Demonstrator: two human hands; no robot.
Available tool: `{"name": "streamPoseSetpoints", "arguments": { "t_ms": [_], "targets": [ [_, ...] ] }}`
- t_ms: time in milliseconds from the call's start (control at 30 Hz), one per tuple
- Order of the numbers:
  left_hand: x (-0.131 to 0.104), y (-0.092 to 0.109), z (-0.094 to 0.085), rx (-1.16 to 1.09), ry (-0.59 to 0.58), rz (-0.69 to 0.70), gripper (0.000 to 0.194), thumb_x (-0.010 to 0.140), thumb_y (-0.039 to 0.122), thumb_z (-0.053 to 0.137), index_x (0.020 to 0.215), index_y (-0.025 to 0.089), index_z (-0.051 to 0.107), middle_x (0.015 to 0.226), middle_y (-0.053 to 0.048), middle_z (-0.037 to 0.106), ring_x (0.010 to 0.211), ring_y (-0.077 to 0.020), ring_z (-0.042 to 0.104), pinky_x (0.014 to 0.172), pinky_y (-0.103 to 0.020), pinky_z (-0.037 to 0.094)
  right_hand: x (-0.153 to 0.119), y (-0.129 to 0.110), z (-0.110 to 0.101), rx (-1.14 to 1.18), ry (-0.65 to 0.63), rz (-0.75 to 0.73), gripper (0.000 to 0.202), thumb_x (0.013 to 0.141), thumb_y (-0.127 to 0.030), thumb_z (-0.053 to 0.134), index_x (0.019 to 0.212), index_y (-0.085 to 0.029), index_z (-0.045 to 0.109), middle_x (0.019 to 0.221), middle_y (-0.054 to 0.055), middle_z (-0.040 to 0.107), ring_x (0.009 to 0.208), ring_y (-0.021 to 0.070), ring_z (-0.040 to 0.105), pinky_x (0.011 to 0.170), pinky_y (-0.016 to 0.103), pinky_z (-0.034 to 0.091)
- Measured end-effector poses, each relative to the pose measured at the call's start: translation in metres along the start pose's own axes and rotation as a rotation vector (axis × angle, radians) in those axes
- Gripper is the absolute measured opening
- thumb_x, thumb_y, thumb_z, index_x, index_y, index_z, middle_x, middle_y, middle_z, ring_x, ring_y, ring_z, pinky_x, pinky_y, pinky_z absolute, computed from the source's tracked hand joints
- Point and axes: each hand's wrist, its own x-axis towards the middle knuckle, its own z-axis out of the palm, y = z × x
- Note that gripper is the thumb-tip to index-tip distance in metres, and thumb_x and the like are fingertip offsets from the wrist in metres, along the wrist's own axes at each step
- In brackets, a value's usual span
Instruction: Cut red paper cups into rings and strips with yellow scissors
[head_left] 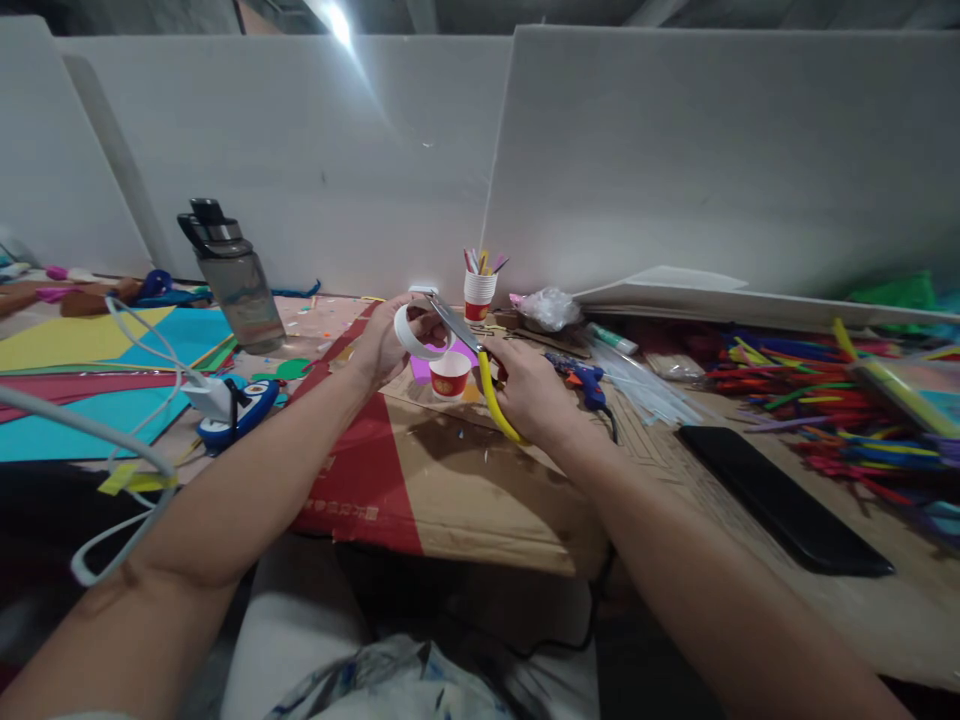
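Note:
My left hand (385, 345) is closed on a white paper ring (405, 335), held up above the cardboard. In my right hand (529, 385) is a pair of scissors (491, 400) with yellow handles. Their metal blades point up and left, with the tips by the ring's upper edge; I cannot tell whether they touch it. Just below the ring stands a short red and white paper cup (450, 377), with purple paper (421, 370) around and behind it. A flattened cardboard sheet (480, 500) with a red band lies under both hands.
Behind my hands stands a stack of paper cups (480, 293) holding thin sticks. At right are a blue glue gun (589, 383), a black phone-like slab (780, 500) and many pipe cleaners (810, 400). A water bottle (238, 285), coloured paper (82, 425) and a cabled power strip (236, 415) lie left.

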Motion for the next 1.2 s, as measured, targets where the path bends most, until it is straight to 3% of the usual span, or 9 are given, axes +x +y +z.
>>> {"name": "streamPoseSetpoints", "arguments": {
  "t_ms": [367, 500, 867, 1200],
  "targets": [
    [0.003, -0.005, -0.004, -0.004, -0.056, -0.035, 0.028, 0.067, 0.031, 0.085, 0.072, 0.014, 0.064, 0.063, -0.001, 0.062, 0.055, -0.0089, 0.058, 0.054, -0.022, 0.046, 0.000, 0.000, -0.001, 0.073, 0.041, -0.061, 0.022, 0.086, -0.021, 0.054, 0.104, -0.019, 0.065, 0.092, 0.010, 0.067, 0.080, 0.0225, 0.056, 0.073, 0.033, 0.041],
    [0.003, -0.007, -0.004, -0.020, -0.076, -0.043, 0.029, 0.065, 0.031, 0.086, 0.072, 0.013, 0.064, 0.064, -0.001, 0.064, 0.055, -0.0083, 0.059, 0.055, -0.021, 0.047, 0.003, 0.002, -0.001, 0.214, 0.068, 0.003, 0.015, 0.089, -0.032, 0.053, 0.091, -0.021, 0.063, 0.080, 0.005, 0.064, 0.072, 0.0201, 0.053, 0.069, 0.031, 0.041],
    [-0.003, 0.001, 0.011, -0.020, 0.092, 0.027, 0.025, 0.070, 0.026, 0.081, 0.078, 0.016, 0.058, 0.067, 0.003, 0.064, 0.055, -0.0085, 0.061, 0.058, -0.022, 0.049, -0.001, 0.005, 0.010, 0.154, 0.032, -0.015, 0.039, 0.084, -0.022, 0.056, 0.123, -0.017, 0.061, 0.104, 0.012, 0.061, 0.079, 0.0218, 0.053, 0.072, 0.034, 0.044],
    [-0.002, -0.001, 0.008, -0.019, 0.063, 0.066, 0.028, 0.067, 0.028, 0.082, 0.077, 0.016, 0.058, 0.067, 0.003, 0.063, 0.056, -0.0086, 0.060, 0.060, -0.023, 0.050, -0.001, 0.002, 0.005, 0.064, 0.012, -0.009, 0.033, 0.088, -0.028, 0.056, 0.117, -0.016, 0.065, 0.096, 0.011, 0.062, 0.077, 0.0217, 0.053, 0.069, 0.033, 0.040]
  ]
}}
